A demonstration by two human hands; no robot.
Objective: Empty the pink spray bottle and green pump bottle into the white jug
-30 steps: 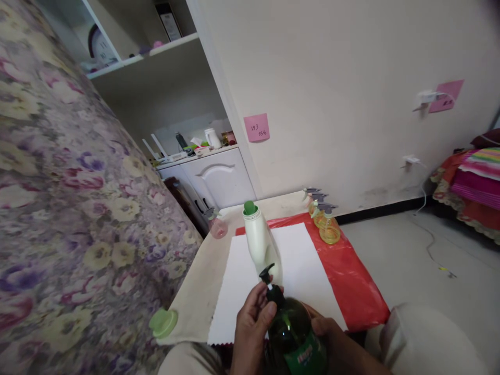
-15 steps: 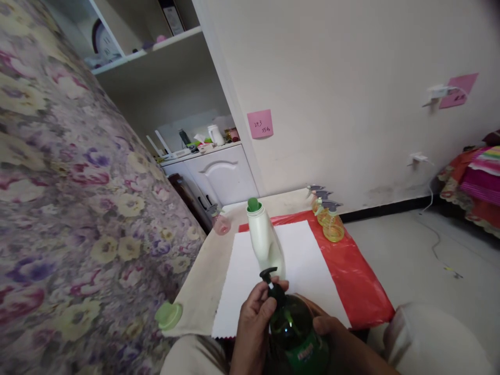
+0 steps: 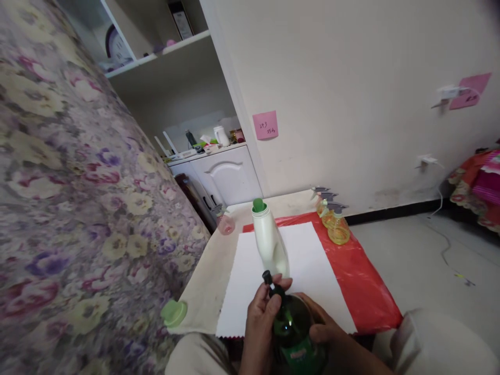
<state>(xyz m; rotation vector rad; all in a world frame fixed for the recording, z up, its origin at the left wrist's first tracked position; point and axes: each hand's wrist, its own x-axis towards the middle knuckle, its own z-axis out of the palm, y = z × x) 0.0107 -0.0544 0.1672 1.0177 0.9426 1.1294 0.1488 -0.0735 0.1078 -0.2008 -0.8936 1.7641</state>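
A dark green pump bottle (image 3: pixel 289 315) with a black pump head (image 3: pixel 267 277) is held low at the table's near edge. The fingers of my left hand (image 3: pixel 258 320) pinch the black collar under the pump head. My right hand (image 3: pixel 326 327) wraps round the bottle's right side, over part of its green label. Just beyond my hands a pale green-white jug (image 3: pixel 269 240) stands uncapped on a white sheet (image 3: pixel 234 291), with a green spout (image 3: pixel 258 204) in its neck. A light green cap (image 3: pixel 174 313) lies at the table's near left corner.
Several yellow spray bottles (image 3: pixel 338 232) stand on red plastic (image 3: pixel 363 281) at the back right. A pink spray bottle (image 3: pixel 225 224) is at the table's back left. A floral curtain (image 3: pixel 78 208) hangs close on the left, and a wall (image 3: pixel 344 104) rises behind.
The black pump head has turned, so its spout no longer points sideways to the right. Both hands remain on the bottle. The whole view has shifted slightly.
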